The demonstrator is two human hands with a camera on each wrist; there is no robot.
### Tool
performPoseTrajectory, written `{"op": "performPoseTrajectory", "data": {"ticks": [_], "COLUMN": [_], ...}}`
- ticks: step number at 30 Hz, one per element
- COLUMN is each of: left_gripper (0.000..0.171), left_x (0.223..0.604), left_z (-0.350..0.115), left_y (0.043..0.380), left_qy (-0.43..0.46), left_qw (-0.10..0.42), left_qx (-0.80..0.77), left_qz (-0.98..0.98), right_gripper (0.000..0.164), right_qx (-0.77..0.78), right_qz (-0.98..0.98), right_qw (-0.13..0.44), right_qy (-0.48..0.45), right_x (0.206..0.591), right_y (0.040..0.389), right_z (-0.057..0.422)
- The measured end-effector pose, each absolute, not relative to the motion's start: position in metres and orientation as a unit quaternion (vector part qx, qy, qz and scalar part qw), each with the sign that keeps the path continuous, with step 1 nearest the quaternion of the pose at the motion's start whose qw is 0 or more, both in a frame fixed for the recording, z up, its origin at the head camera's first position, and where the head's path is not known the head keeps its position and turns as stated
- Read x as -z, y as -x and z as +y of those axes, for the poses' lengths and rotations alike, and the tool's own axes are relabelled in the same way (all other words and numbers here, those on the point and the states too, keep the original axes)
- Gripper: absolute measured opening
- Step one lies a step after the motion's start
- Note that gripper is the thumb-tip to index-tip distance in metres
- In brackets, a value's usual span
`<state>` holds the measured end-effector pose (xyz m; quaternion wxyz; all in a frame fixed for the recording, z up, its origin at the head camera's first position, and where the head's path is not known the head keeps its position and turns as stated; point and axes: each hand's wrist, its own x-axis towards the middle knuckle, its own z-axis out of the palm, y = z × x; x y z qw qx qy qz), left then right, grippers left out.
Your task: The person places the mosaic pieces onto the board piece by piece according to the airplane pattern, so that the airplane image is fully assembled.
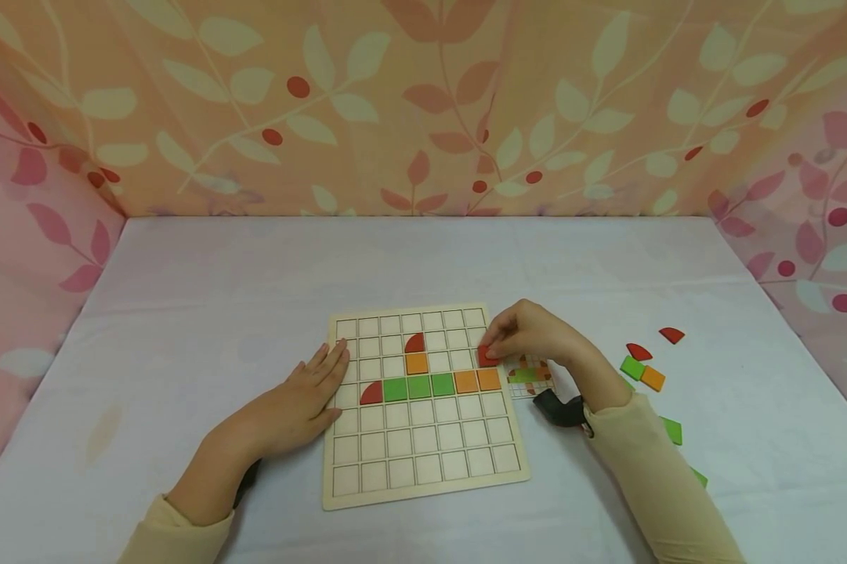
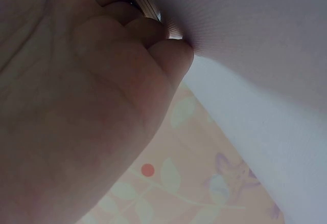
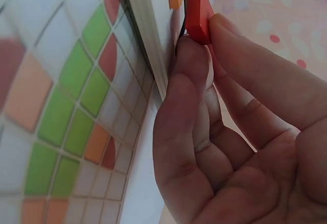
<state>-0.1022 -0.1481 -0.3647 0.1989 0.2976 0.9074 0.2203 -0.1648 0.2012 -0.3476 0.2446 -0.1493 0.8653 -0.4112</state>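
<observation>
A wooden grid board (image 1: 426,446) lies on the table. My left hand (image 1: 292,411) rests along its left edge with the fingers extended; the left wrist view shows that hand (image 2: 102,70) beside the board's edge. My right hand (image 1: 532,333) pinches a red tile (image 3: 198,12) between thumb and fingers, over the board's right column. Just below that tile, a row across the board holds a red quarter-round piece (image 1: 372,392), green squares (image 1: 419,387) and two orange squares (image 1: 478,381). Above the row, another orange square (image 1: 417,363) sits under a red quarter-round piece (image 1: 414,343).
A printed pattern card (image 1: 529,376) lies at the board's right side, partly under my right hand. Farther right are loose red pieces (image 1: 672,335), an orange square (image 1: 653,379) and green pieces (image 1: 671,430), some partly hidden by my sleeve. Patterned cloth (image 1: 423,110) stands behind the table.
</observation>
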Motion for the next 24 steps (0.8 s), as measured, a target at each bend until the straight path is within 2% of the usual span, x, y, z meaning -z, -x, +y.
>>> {"op": "performPoseTrajectory", "data": {"ticks": [24], "left_gripper": [0.068], "left_x": [0.3682], "left_z": [-0.1485], "left_y": [0.1023], "left_qy": [-0.295], "left_qw": [0.199], "left_qx": [-0.217], "left_qz": [0.909], "right_gripper": [0.009], "right_qx": [0.403], "right_qz": [0.871], "right_qw": [0.247], "right_qy": [0.132], "right_x": [0.3471], "right_y": [0.1661], "right_z": [0.1987]}}
